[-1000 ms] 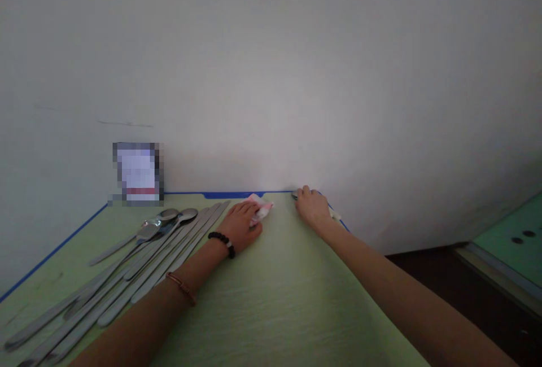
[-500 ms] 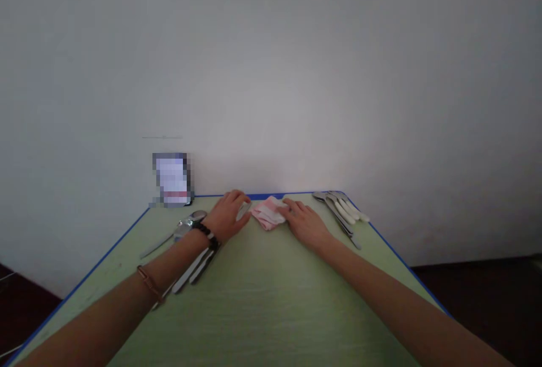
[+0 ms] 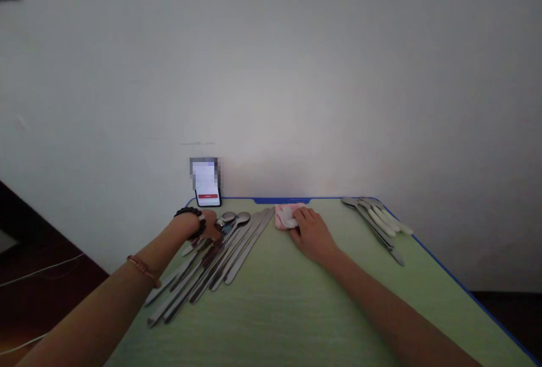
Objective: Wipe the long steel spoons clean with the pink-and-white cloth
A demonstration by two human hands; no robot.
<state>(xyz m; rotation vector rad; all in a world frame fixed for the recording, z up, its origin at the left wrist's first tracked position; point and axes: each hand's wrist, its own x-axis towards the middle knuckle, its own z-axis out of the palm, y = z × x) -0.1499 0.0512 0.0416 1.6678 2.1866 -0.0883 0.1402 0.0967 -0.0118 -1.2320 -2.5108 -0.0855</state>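
Observation:
My left hand (image 3: 209,226) reaches down into a fanned group of metal cutlery on the left of the table. Its fingertips are hidden and partly blurred, so a grasp cannot be made out. Beside them lie spoons, one with a rounded bowl (image 3: 243,218), and several table knives (image 3: 249,257) slanting toward me. A folded pink and white cloth (image 3: 283,217) lies near the far edge, with my right hand (image 3: 312,234) closed on its right end, fingers over the top and thumb at the near side.
A phone (image 3: 208,189) with a lit screen leans upright against the wall at the far left corner. On the right are more utensils: a dark metal spoon (image 3: 349,202) and white-handled pieces (image 3: 383,223). The green table (image 3: 271,316) has a blue edge.
My left hand has moved left from beside the cloth to the cutlery. The right hand stays at the cloth, which now looks flatter and neater. The view has shifted left.

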